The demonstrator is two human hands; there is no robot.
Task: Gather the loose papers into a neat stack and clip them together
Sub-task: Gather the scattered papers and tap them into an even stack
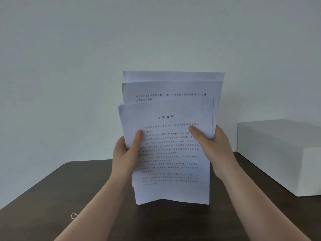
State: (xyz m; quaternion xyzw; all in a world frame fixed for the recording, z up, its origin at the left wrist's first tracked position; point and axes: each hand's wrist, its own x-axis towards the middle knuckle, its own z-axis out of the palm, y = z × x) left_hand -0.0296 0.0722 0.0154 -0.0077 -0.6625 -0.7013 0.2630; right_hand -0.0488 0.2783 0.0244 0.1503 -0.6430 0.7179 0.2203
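Note:
A bundle of printed white papers [171,153] stands upright with its bottom edge on the dark table [43,192]. The sheets are uneven: two rear sheets stick up above the front one. My left hand [126,152] grips the bundle's left edge, thumb on the front page. My right hand [212,146] grips the right edge, thumb across the text. A small metal paper clip [73,215] lies on the table at the lower left, beside my left forearm.
A white rectangular box [281,153] sits on the table at the right, close to my right forearm. A plain pale wall rises behind the table's far edge.

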